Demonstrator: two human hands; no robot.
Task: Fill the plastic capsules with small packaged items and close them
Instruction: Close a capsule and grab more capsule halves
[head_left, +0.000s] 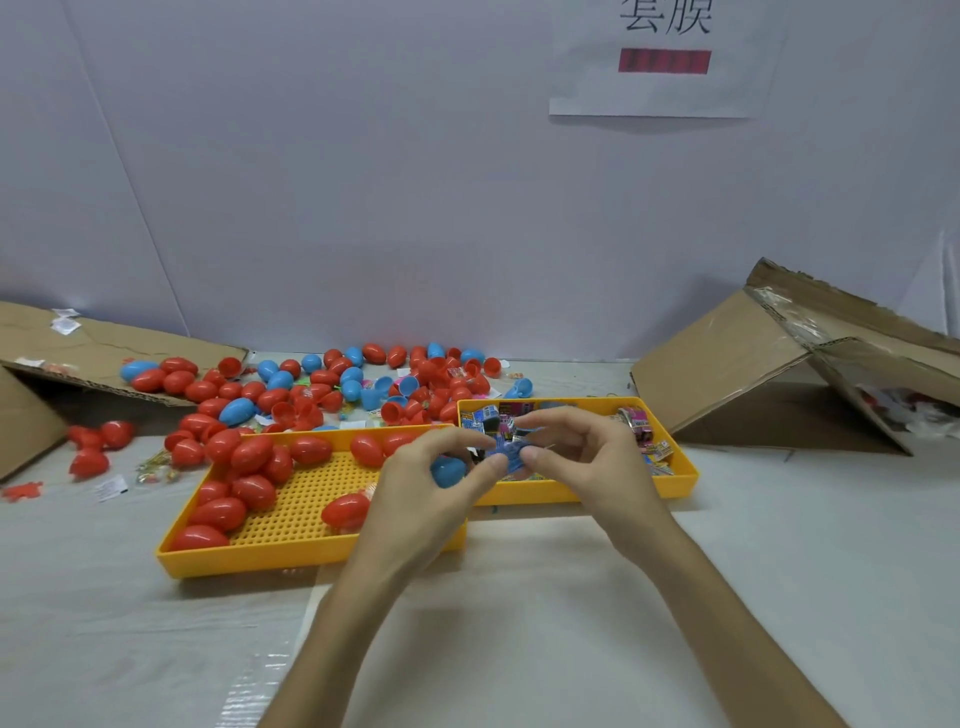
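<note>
While gripped, blue capsule (448, 470), blue packet (510, 457).

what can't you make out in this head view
Head view only:
Blue capsule: mostly hidden by the left hand; open or closed, cannot tell.
Blue packet: print blurred, partly covered by the right hand.
Wall sign: top cut off by the frame edge.
Right cardboard box: contents cut off by the right edge.
</note>
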